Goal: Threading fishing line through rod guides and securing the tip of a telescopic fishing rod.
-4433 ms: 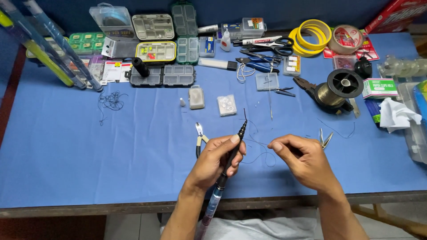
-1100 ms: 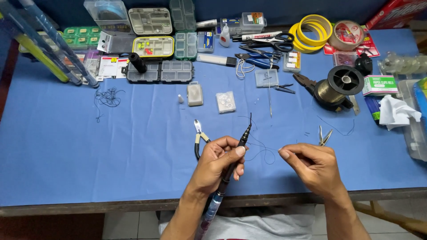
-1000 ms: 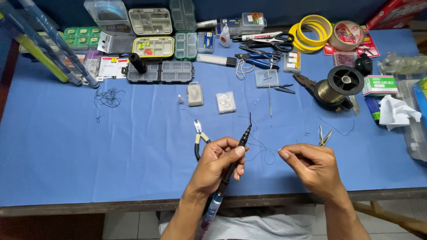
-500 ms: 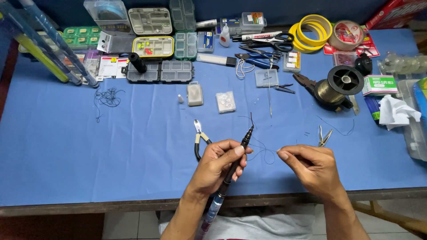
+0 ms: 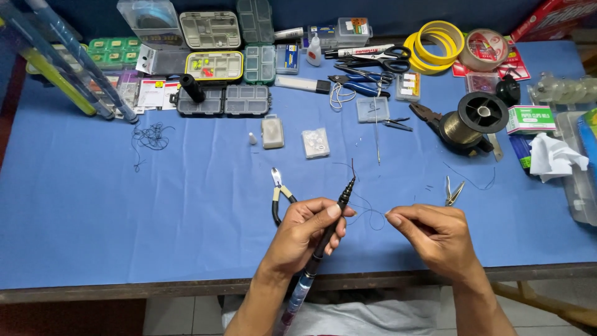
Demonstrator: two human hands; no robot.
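Compared w/ the view approx. 4 s back, the slim black rod tip is gripped lower and tilted a bit more upright by the left hand, thumb pressed along its shaft, other fingers curled round it. The right hand has been drawn slightly away from the rod tip, so the thin dark line now shows as a loose loop between rod end and fingertips. Thumb and forefinger are pinched on the line's end; remaining fingers are folded in. Judged from this, the line is being worked at the rod's top end, w/ slack kept.

Packages etc., placed relative to the black line spool:
- small green-and-white carton, just right of it.
- red flat pack behind it, partly under a brown tape roll.
- yellow rings, behind and left.
- clear tackle box w/ yellow insert, far left and behind.
- dark compartment box, far left.
- green tray, farthest left.
- small pliers, left and nearer, just beside the left hand.

Blue table cover lies under everything.
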